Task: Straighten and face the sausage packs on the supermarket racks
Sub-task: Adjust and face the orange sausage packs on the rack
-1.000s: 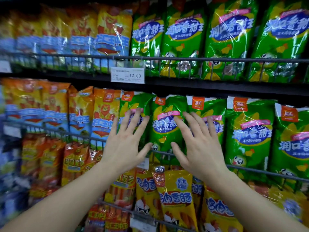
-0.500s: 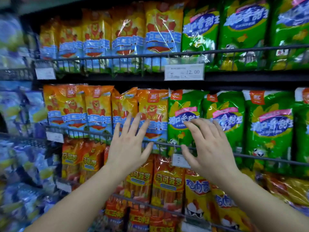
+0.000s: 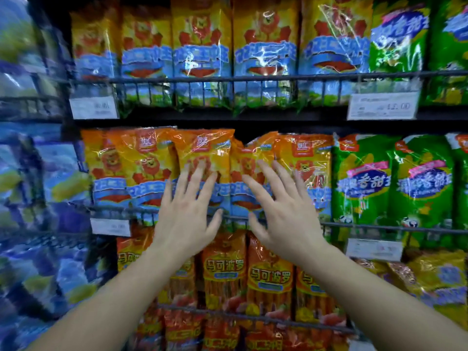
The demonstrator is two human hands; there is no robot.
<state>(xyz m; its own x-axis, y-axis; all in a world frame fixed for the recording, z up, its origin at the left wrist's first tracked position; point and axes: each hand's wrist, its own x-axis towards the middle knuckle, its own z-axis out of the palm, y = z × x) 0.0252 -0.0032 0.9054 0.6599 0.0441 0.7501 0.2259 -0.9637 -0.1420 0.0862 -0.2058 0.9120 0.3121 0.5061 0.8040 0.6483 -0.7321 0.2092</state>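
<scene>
Both hands are raised, backs toward the camera, before the middle rack of a supermarket shelf. The left hand (image 3: 186, 214) has its fingers (image 3: 196, 174) spread wide and straight, their tips lying over the front of an orange sausage pack (image 3: 205, 158) that leans slightly out of line; whether the tips press the film or hover just before it cannot be told. The right hand (image 3: 283, 211) is likewise open, fingers fanned and holding nothing, the tips over the neighbouring orange pack (image 3: 253, 153), whose crumpled top edge sags toward the left-hand pack. Neither hand grips or pinches anything. Both thumbs point inward, near each other but apart, at the level of the wire rail (image 3: 379, 227) that fronts this rack. The rack holds a row of upright orange packs to the left of and behind the fingers, and green packs (image 3: 362, 178) to the right of the right hand. Above the fingertips, an upper rack (image 3: 228, 79) contains more orange packs standing behind its own rail, with green packs at its right end and a price tag (image 3: 382, 105) clipped there. Below the wrists, a lower rack holds narrower orange-red packs (image 3: 269, 269) standing upright. Left of the left hand, blue packs (image 3: 38, 173) appear heavily blurred.
</scene>
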